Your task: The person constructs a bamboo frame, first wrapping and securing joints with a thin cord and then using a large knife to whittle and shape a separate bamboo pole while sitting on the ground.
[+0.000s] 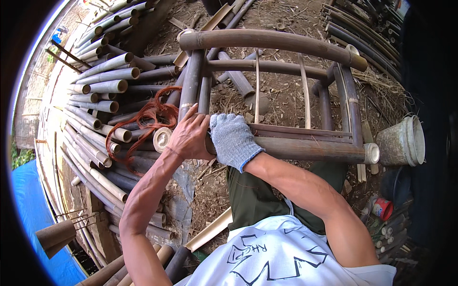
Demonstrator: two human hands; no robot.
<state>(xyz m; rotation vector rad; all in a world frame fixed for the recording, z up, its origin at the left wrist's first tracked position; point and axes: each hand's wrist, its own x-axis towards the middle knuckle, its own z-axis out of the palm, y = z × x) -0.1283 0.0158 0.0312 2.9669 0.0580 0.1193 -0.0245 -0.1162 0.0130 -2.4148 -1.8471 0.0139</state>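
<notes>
Head view: both hands meet at the near-left corner of a bamboo frame, a chair-like lattice of dark poles lying tilted across the person's lap. The left hand, bare, is closed around the joint where an upright pole meets the near horizontal pole; fingers curl over the top, thumb side toward the glove. The right hand, in a grey knit glove with a blue cuff, is clamped over the same horizontal pole, touching the left hand on its right side. Just left of the grip, the cut end of a pale bamboo piece shows as a round ring, and a tangle of reddish-brown binding strip loops up and away to the left, draped over a stack of bamboo poles; whether the strip reaches into the left hand I cannot tell. Right of the grip, the horizontal pole runs to its pale cut end, and beyond that, well apart, stands a dirty white bucket. Below and right of the bucket, a small red can on the ground. Above the grip, two thin slats stand upright inside the frame, over bare littered soil.
</notes>
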